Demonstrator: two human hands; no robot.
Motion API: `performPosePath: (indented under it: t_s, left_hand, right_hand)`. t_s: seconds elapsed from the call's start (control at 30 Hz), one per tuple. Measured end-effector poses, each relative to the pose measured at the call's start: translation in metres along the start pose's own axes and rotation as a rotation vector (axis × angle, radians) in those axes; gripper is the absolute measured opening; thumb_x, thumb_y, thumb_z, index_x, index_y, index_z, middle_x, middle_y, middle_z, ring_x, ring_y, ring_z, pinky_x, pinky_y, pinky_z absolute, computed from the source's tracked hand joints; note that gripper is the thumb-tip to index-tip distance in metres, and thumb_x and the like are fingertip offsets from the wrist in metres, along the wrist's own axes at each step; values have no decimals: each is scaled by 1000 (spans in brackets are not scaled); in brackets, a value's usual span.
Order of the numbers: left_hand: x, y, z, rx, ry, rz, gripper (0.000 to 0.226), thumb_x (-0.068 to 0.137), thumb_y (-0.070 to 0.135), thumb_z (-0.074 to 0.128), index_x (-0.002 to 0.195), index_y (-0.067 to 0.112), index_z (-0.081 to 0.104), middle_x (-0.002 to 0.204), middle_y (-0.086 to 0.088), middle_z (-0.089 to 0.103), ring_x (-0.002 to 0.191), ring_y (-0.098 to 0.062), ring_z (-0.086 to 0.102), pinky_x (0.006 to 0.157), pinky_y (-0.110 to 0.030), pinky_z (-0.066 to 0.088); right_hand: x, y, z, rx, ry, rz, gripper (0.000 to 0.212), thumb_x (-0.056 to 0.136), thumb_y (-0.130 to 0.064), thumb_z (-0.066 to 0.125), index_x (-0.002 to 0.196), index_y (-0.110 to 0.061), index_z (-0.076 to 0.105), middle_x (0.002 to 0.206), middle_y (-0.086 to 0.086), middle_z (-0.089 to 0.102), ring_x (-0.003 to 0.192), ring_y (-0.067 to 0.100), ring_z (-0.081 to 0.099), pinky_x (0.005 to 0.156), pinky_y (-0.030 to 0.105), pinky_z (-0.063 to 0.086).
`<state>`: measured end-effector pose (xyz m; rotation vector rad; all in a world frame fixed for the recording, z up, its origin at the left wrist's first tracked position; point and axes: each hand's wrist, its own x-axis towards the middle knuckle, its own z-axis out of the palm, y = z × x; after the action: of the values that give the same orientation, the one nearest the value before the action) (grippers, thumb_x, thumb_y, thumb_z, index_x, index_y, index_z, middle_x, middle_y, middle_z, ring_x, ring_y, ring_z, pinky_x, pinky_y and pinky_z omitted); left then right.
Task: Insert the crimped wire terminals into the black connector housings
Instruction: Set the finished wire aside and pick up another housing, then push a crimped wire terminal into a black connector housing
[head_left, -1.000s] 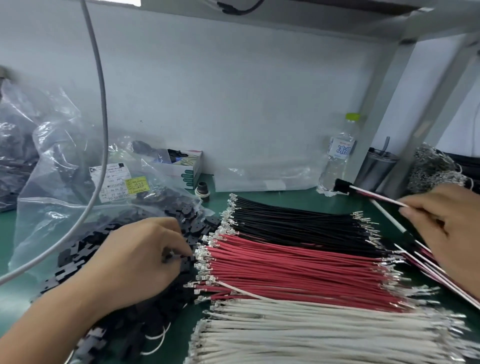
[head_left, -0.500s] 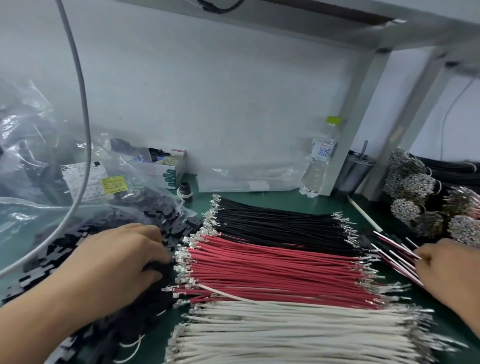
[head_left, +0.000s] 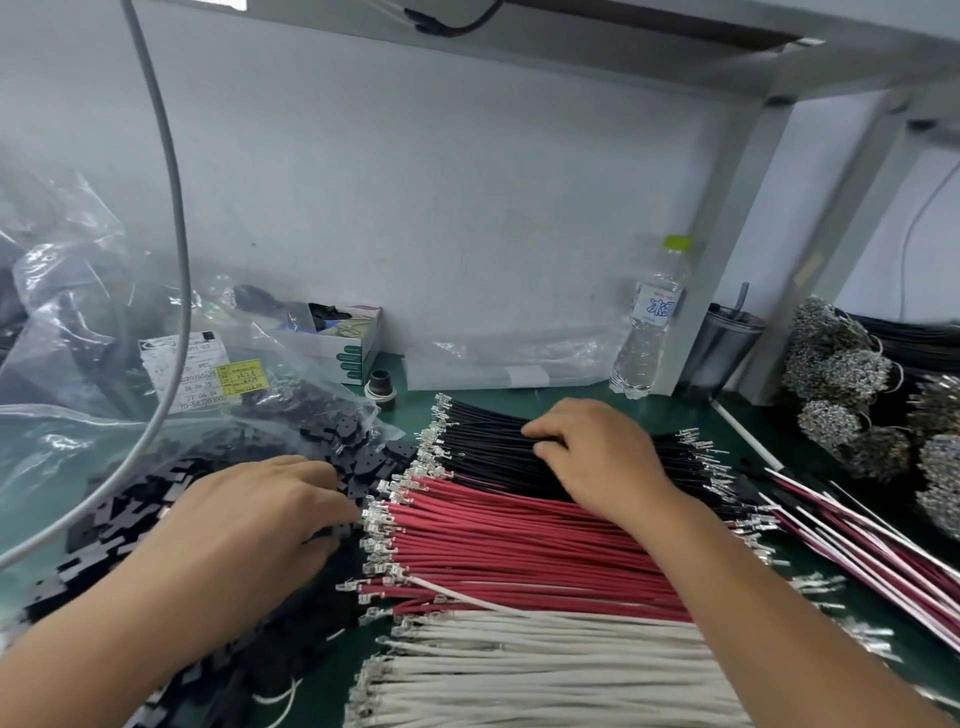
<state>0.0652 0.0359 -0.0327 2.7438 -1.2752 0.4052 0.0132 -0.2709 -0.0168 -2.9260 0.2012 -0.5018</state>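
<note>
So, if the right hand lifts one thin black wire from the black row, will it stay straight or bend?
One thin black wire probably sags a little: it is slim and long. It likely weighs almost nothing. Its metal terminal may snag neighbouring terminals, since they lie packed together near the right hand.

Bright even overhead light, soft shadows; wide-angle edge warp, left side perhaps motion-blurred.

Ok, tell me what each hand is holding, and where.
Left hand reaches into the black housings, grip hidden. Right hand rests fingertips mid-length on the black wires; hold unclear.
</note>
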Motion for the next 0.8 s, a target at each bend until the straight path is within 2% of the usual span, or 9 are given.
performPosePath:
  t_s: [0.1,0.27,0.33,0.43,0.5,0.57,0.63,0.67,0.8]
  left_hand:
    - [0,-1,2,10,15,4,20,67,35,90,78,41,74,70,25,57,66,1,62,46,-16,48]
    - [-2,-6,6,34,25,38,26,75,47,84,99,45,75,82,26,55,80,-1,61,61,-22,54]
    - [-2,-7,7,37,32,24,36,83,59,71,118,51,67,93,26,54,95,0,58,74,-23,52]
    - [-1,-5,5,24,27,-13,39,88,60,65,126,52,60,101,26,54,103,0,56,81,-22,49]
    - [-2,-3,3,49,4,-25,37,90,55,64,126,51,60,102,26,56,103,0,57,81,-21,50]
    - [-2,-1,1,79,-23,-26,30,90,48,65,119,48,64,95,23,57,95,0,59,70,-18,47]
    - [-2,2,0,102,-5,-30,21,89,43,65,110,44,67,86,20,56,84,-2,60,57,-15,33]
    - [-2,3,0,100,-4,-30,22,92,43,60,113,43,66,87,19,55,85,-3,60,58,-16,32]
    - [-1,7,2,45,2,-48,32,98,41,45,128,41,57,108,21,66,100,-2,63,85,-24,51]
  right_hand:
    - [16,-2,22,36,-96,16,33,102,-38,53,133,-33,62,131,-10,62,130,17,50,99,38,44]
    - [22,5,28,43,-30,13,13,96,-35,64,105,-37,73,98,-17,58,103,12,58,76,29,40]
    - [22,5,25,8,24,-21,13,96,-33,64,103,-35,75,96,-16,62,98,10,60,73,27,38]
    - [20,3,11,-19,95,-99,18,100,-26,60,109,-30,75,100,-14,68,93,12,64,75,29,46]
    - [19,1,0,-79,142,-166,25,101,-16,56,114,-26,74,98,-10,66,88,15,63,71,29,47]
    - [16,-1,-13,-121,185,-224,33,99,-6,53,122,-24,71,96,-6,62,89,17,60,69,32,49]
    - [6,-4,-21,-144,231,-253,32,98,-7,54,121,-22,70,97,-5,60,89,17,59,69,34,51]
    - [-2,-5,-23,-151,257,-260,27,98,-11,55,117,-22,71,97,-6,60,87,17,60,67,33,50]
    - [-30,-10,-26,-152,366,-277,13,97,-28,61,99,-22,73,86,-9,56,74,12,55,57,30,48]
